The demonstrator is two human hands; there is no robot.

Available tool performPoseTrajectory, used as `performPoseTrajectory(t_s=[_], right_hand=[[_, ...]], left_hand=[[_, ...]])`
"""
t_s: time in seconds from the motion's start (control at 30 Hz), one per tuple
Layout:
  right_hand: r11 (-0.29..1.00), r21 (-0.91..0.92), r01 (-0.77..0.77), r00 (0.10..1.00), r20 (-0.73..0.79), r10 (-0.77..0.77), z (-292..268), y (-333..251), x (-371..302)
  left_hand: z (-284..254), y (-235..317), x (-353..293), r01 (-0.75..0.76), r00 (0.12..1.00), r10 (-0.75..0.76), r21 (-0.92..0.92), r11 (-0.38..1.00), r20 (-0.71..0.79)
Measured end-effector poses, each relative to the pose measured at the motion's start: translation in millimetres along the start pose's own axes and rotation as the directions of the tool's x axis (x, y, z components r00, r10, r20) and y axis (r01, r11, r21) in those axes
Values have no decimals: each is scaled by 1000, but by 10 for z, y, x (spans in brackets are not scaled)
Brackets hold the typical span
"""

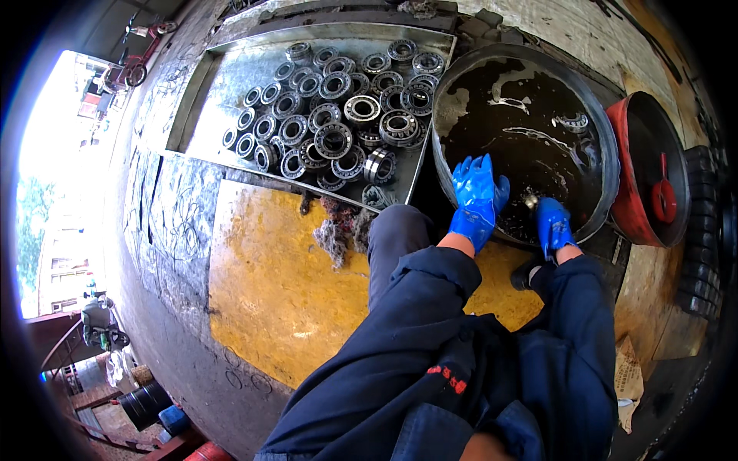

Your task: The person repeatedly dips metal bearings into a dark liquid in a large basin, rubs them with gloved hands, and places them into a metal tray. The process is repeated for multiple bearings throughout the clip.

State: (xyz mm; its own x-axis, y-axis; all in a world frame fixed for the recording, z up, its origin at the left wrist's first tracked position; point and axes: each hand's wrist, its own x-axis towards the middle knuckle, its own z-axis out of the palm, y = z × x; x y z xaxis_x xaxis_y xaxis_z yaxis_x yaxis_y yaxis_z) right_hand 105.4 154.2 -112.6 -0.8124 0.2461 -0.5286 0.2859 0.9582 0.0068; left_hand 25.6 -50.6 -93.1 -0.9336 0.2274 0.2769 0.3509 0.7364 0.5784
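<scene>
My left hand, in a blue rubber glove, is over the near left part of a round metal tub of dark, murky liquid. Its fingers are stretched out and nothing shows in them. My right hand, gloved the same way, is at the tub's near side, fingers curled down at the liquid. Beside its fingertips a small shiny metallic spot shows; what the hand grips is hidden. Part of a bearing breaks the surface at the tub's far right.
Left of the tub, a shallow metal tray holds many roller bearings. A red tub with a red scoop-like pan stands at the right, beside stacked black tyres. Grey rags lie on the yellow floor board.
</scene>
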Motion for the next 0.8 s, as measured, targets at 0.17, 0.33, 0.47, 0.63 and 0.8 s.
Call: performPoseTrajectory(t_s=[0.17, 0.33, 0.47, 0.63, 0.8], right_hand=[[844, -467, 262, 963, 63, -263, 224, 34, 389], [952, 307, 18, 989, -145, 28, 29, 33, -120], [930, 362, -61, 996, -43, 82, -88, -25, -97], [898, -361, 251, 964, 179, -198, -80, -266, 286], [971, 231, -63, 983, -156, 101, 113, -23, 38]], left_hand=[[41, 94, 21, -92, 988, 98, 59, 994, -116], [-106, -54, 41, -131, 975, 143, 81, 988, -170], [-27, -67, 55, -142, 979, 148, 55, 988, -140], [-16, 8, 55, -126, 988, 133, 81, 989, -85], [-79, -70, 34, -79, 996, 82, 81, 994, -25]])
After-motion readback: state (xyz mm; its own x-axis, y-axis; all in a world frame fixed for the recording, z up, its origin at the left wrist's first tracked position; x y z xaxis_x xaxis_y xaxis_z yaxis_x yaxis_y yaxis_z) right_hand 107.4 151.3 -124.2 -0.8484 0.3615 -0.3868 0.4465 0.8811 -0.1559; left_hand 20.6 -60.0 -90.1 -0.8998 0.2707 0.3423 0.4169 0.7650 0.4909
